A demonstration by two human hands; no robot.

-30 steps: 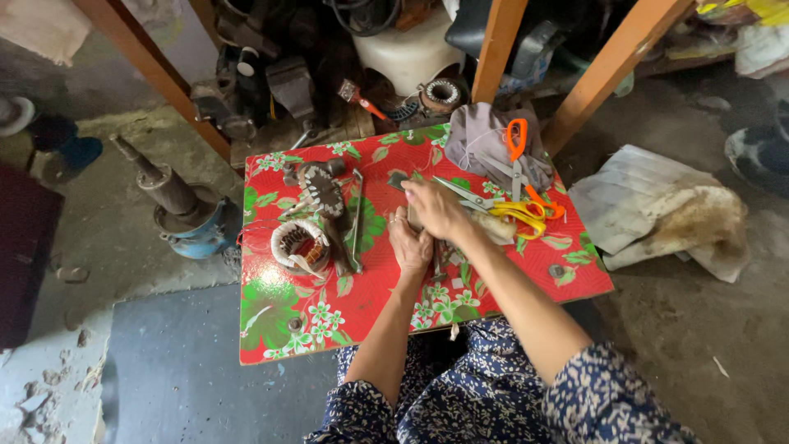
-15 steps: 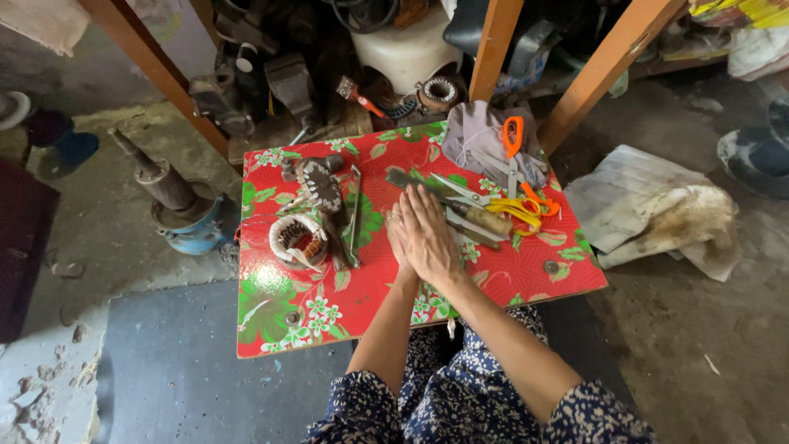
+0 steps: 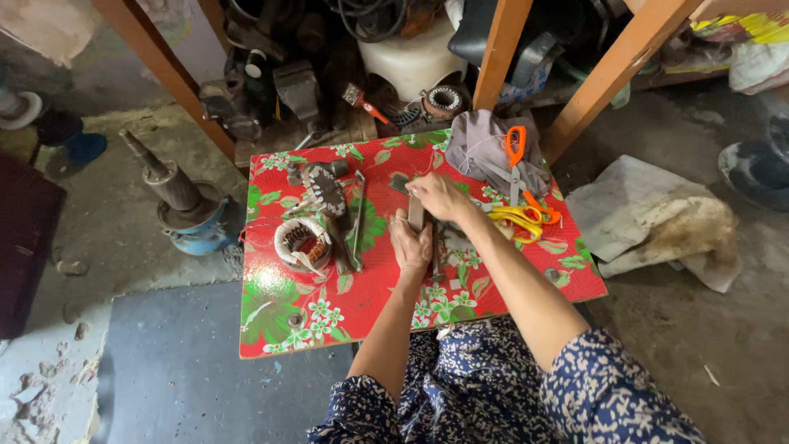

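Note:
My left hand (image 3: 411, 245) is closed around the lower end of a flat grey metal tool (image 3: 416, 212) over the middle of the red floral table (image 3: 296, 316). My right hand (image 3: 440, 196) grips the same tool's upper end, just beyond the left hand. A wound motor stator (image 3: 299, 244) lies to the left of my hands, with a second motor part (image 3: 325, 189) and a long thin metal bar (image 3: 358, 215) beside it. Yellow-handled scissors (image 3: 516, 217) lie to the right of my hands.
Orange-handled scissors (image 3: 514, 152) rest on a grey cloth (image 3: 485, 148) at the table's far right. Wooden posts (image 3: 612, 70) and a heap of machine parts (image 3: 288, 90) stand behind. A blue-based motor shaft (image 3: 177, 193) stands left; crumpled sacking (image 3: 657, 218) lies right.
My hands have drawn together from resting spread on the table and have taken hold of the flat metal tool, left hand low, right hand at its far end.

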